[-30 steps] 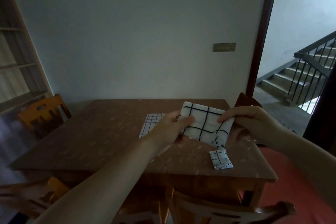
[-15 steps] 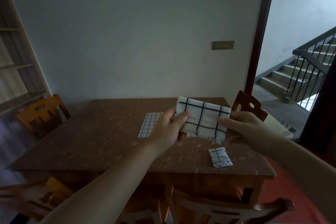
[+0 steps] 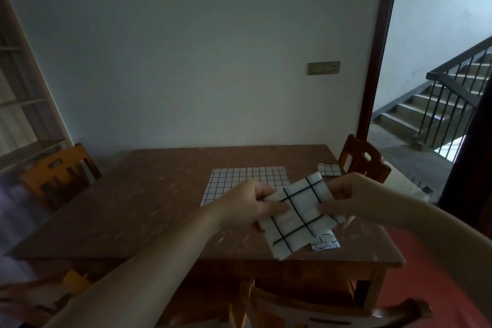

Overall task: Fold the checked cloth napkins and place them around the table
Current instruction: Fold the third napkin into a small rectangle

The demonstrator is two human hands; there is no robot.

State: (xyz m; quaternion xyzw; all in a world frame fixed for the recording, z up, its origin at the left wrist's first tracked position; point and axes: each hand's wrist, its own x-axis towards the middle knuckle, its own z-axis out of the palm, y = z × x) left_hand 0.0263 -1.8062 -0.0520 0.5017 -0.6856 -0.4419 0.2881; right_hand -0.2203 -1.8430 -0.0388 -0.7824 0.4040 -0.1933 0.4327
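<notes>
Both my hands hold a white napkin with wide black checks in the air over the table's near right part. My left hand pinches its left edge and my right hand pinches its right edge. The napkin is folded and hangs tilted, its lower corner pointing down. Under it on the brown table lies a small folded napkin, partly hidden. A fine-checked cloth lies spread flat at the table's middle. Another small folded napkin sits at the far right edge.
Wooden chairs stand at the left, the far right and the near side. A plain wall runs behind the table. An open doorway at the right leads to a staircase. Shelving stands at the far left.
The held napkin has come down and toward me, turned to hang diagonally, and looks narrower than before. The view shifted, so the far right folded napkin now shows.
</notes>
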